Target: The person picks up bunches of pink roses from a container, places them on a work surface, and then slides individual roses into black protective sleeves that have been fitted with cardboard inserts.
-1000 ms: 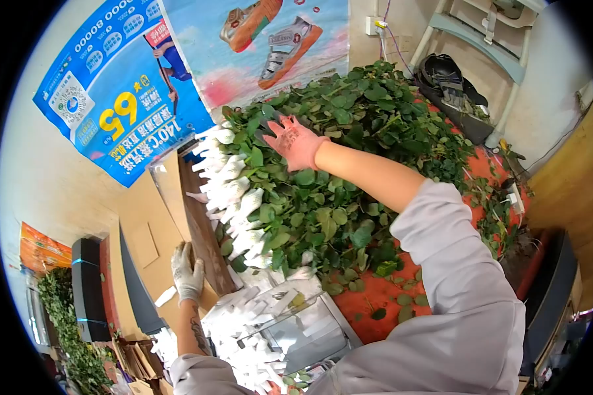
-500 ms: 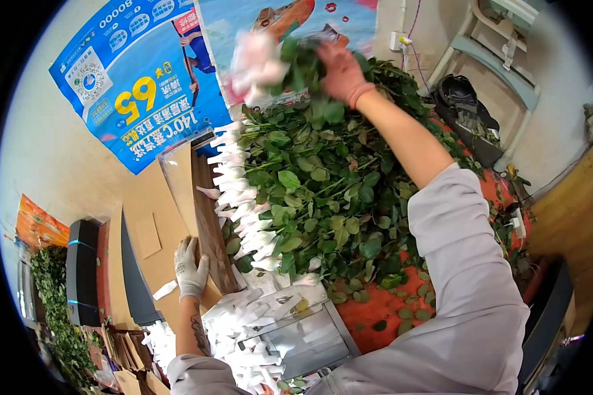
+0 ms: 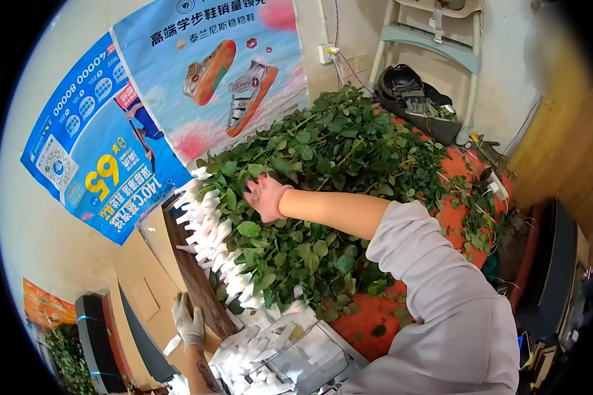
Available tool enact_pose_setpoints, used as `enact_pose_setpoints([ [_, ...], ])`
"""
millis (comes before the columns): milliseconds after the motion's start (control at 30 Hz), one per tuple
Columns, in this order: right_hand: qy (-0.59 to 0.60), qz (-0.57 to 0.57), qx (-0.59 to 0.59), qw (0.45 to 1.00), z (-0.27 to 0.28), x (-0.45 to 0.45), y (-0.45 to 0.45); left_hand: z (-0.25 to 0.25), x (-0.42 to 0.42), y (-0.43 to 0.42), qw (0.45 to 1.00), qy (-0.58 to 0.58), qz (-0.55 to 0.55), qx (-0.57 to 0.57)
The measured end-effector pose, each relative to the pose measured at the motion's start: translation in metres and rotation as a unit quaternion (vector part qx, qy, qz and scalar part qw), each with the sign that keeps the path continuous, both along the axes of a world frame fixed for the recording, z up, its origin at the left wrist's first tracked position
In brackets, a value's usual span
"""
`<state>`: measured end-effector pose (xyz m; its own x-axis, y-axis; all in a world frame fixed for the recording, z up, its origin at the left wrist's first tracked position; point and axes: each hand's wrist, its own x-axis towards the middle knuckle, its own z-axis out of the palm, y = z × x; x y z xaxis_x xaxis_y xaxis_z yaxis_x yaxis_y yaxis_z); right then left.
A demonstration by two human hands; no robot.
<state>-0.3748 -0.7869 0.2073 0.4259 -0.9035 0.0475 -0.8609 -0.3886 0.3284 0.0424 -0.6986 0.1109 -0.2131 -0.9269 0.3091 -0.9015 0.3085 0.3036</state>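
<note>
My left hand (image 3: 188, 321), in a pale glove, lies on a cardboard box (image 3: 136, 280) at lower left, fingers stretched out and apart. My right hand (image 3: 266, 197), in a pink glove, is down on a big heap of leafy flower stems (image 3: 310, 247) that look like roses. Its fingers dip among the leaves, so their tips and anything in them are hidden. Along the heap's left edge, close to that hand, runs a row of flower heads in white sleeves (image 3: 212, 230), pointing left.
Loose white sleeves (image 3: 252, 355) lie around a grey clear-topped case (image 3: 310, 355) at the front. Red covering (image 3: 369, 322) shows right of the heap. Posters (image 3: 224, 79) hang behind. A pale folding chair (image 3: 435, 46) and a black bag-like item (image 3: 412, 99) stand at back right.
My right hand has come down from above the heap, where it held a blurred leafy bunch with pinkish-white heads, onto the leaves. The view has shifted; my left hand stays on the box.
</note>
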Motion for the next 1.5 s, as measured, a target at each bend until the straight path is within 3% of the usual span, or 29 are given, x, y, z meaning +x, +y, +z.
enact_pose_setpoints([
  [67,-0.015,-0.007,0.035,0.999,0.047,0.007,0.000,0.003,-0.004,0.002,1.000,-0.005,0.015,0.008],
  [167,-0.226,0.039,-0.096,0.969,0.070,-0.006,-0.053,0.000,-0.004,0.001,1.000,0.007,0.023,0.004],
  [267,-0.131,0.020,-0.134,0.982,0.061,-0.013,-0.097,0.001,-0.002,-0.001,1.000,0.013,0.021,0.000],
  [333,-0.174,-0.055,0.107,0.977,0.054,-0.018,-0.115,-0.001,0.000,0.000,1.000,0.011,0.022,0.001],
  [367,-0.183,-0.102,0.168,0.963,0.054,-0.017,-0.117,0.001,0.000,-0.001,1.000,0.012,0.029,-0.002],
  [433,-0.149,-0.079,0.174,0.970,0.053,-0.021,-0.116,0.000,-0.002,0.002,1.000,0.016,0.020,-0.012],
  [500,-0.125,-0.102,0.289,0.944,0.064,-0.018,-0.105,0.001,0.000,0.004,0.999,0.028,0.024,0.008],
  [533,-0.120,-0.057,0.302,0.944,0.040,-0.024,-0.120,-0.001,0.001,0.002,1.000,0.020,0.020,0.000],
  [567,-0.087,0.012,0.220,0.972,0.036,-0.026,-0.102,-0.002,0.000,0.000,1.000,0.014,0.016,-0.012],
  [733,-0.051,0.022,0.048,0.997,0.036,-0.044,-0.022,-0.002,0.000,0.000,1.000,0.009,0.019,-0.021],
  [900,0.008,0.050,0.033,0.998,-0.008,-0.052,0.019,0.004,-0.004,0.004,0.999,0.015,0.028,-0.020],
  [1100,0.024,0.057,0.077,0.995,-0.010,-0.064,0.087,-0.002,-0.001,-0.001,1.000,0.014,0.020,-0.009],
  [1200,-0.042,0.108,-0.050,0.992,-0.017,-0.075,0.099,-0.003,0.000,-0.001,1.000,-0.001,0.025,-0.017],
  [1300,-0.128,0.062,-0.039,0.989,-0.008,-0.072,0.102,-0.001,-0.001,0.001,0.999,0.009,0.023,-0.021],
  [1333,-0.139,0.113,-0.180,0.967,-0.020,-0.082,0.093,0.001,-0.003,0.001,1.000,0.007,0.022,-0.016],
  [1367,-0.204,0.055,-0.161,0.964,-0.010,-0.081,0.084,0.003,-0.004,0.000,1.000,0.002,0.024,-0.012],
  [1433,-0.268,0.065,-0.374,0.885,0.001,-0.075,0.077,0.004,-0.002,0.008,1.000,-0.004,0.023,-0.002],
  [1467,-0.314,-0.017,-0.169,0.934,-0.016,-0.066,0.064,0.006,0.000,0.012,1.000,0.007,0.023,-0.001],
  [1500,-0.259,-0.055,-0.086,0.961,-0.010,-0.055,0.066,0.005,-0.003,0.005,1.000,0.020,0.009,-0.006],
])
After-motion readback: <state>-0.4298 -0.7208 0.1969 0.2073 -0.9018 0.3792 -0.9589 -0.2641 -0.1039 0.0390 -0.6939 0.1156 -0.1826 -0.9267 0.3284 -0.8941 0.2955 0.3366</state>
